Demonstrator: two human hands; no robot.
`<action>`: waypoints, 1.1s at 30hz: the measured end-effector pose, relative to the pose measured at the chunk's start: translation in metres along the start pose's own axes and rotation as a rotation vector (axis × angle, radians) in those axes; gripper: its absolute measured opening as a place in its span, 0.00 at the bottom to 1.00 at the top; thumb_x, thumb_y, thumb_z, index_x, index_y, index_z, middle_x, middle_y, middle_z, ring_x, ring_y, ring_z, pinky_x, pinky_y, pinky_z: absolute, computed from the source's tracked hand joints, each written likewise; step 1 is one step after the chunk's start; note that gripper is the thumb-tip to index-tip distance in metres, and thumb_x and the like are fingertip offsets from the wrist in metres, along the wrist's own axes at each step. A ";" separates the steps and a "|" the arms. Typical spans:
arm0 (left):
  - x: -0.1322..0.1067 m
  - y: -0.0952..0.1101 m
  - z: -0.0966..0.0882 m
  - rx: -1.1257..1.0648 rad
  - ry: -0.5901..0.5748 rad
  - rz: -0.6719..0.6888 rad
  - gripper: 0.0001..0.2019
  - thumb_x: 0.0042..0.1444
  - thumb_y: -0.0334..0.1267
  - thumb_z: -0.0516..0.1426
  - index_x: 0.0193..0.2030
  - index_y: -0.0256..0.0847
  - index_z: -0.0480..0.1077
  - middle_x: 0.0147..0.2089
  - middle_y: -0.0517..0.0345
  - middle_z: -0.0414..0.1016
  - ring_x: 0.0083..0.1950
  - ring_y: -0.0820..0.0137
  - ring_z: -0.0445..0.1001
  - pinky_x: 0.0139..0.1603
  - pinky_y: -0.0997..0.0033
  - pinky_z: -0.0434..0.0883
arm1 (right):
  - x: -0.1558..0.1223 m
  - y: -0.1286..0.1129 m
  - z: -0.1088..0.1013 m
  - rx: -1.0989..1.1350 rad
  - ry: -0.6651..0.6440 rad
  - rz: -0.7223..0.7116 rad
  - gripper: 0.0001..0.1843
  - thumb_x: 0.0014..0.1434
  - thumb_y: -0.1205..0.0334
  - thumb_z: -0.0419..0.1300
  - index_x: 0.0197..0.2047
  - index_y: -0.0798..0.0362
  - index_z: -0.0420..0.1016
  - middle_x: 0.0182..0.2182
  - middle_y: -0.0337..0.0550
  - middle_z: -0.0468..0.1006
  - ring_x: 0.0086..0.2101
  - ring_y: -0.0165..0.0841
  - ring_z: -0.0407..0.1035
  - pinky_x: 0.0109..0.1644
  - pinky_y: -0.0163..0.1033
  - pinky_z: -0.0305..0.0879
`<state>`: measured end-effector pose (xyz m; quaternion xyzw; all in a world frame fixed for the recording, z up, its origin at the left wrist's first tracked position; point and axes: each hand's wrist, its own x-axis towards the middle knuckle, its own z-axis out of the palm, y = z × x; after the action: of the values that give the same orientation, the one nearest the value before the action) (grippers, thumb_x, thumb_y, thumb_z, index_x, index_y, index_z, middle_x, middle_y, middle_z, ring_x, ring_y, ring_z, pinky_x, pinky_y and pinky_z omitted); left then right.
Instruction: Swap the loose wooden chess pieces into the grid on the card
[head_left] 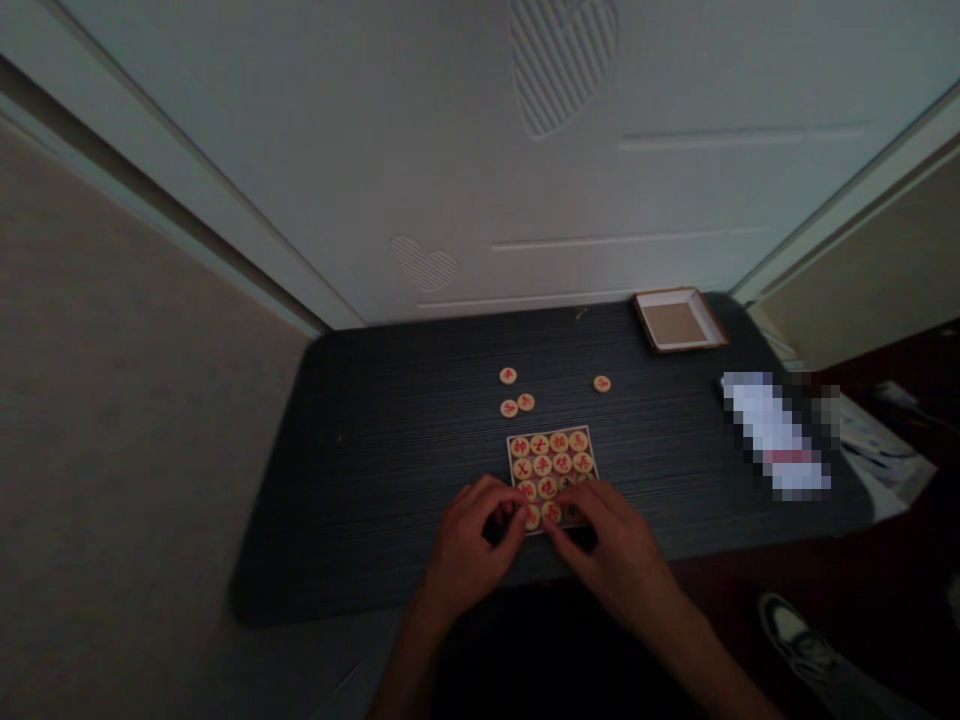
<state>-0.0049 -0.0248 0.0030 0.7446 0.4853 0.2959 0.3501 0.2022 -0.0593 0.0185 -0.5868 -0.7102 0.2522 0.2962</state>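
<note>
A shallow tray (511, 462) at the table's front holds rows of round Chinese chess pieces (559, 442) with red characters. My left hand (474, 535) is at its lower left corner, thumb and forefinger closed at the edge of a piece (532, 517). From the right, my right hand (619, 550) reaches over the lower rows. Its bent forefinger and thumb are around a neighbouring piece (551, 512) in the front row. The fingers hide part of the lower right pieces. Beyond the tray lie three loose pieces (508, 376) and, farther right, a single piece (601, 384).
The dark table (360, 430) stands against a white panel (337, 150) with raised hearts. A shallow box part (681, 322) lies at the back right. Nearer is a blurred-out pale object (776, 435). A shoe (795, 630) shows on the floor at right.
</note>
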 end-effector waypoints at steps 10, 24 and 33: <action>0.001 0.001 -0.001 -0.007 0.001 0.004 0.03 0.66 0.35 0.58 0.43 0.44 0.75 0.37 0.57 0.75 0.39 0.68 0.75 0.41 0.67 0.73 | 0.002 -0.003 -0.001 -0.008 0.002 0.013 0.07 0.67 0.65 0.61 0.48 0.48 0.75 0.46 0.45 0.80 0.47 0.39 0.76 0.54 0.47 0.75; 0.004 -0.002 0.004 0.018 0.196 -0.052 0.09 0.69 0.34 0.55 0.51 0.44 0.75 0.51 0.52 0.75 0.45 0.68 0.76 0.45 0.68 0.75 | 0.004 0.000 -0.006 0.021 -0.006 -0.003 0.07 0.69 0.64 0.59 0.49 0.47 0.76 0.47 0.45 0.82 0.46 0.39 0.77 0.54 0.48 0.75; 0.003 -0.001 0.005 0.005 0.163 -0.074 0.11 0.69 0.36 0.56 0.56 0.46 0.74 0.57 0.51 0.74 0.45 0.69 0.77 0.48 0.66 0.76 | 0.005 0.004 -0.011 0.015 0.061 -0.016 0.08 0.69 0.64 0.59 0.49 0.47 0.77 0.47 0.45 0.82 0.48 0.39 0.77 0.53 0.46 0.76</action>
<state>-0.0006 -0.0227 -0.0003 0.7006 0.5401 0.3409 0.3182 0.2124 -0.0529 0.0237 -0.5863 -0.7035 0.2371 0.3241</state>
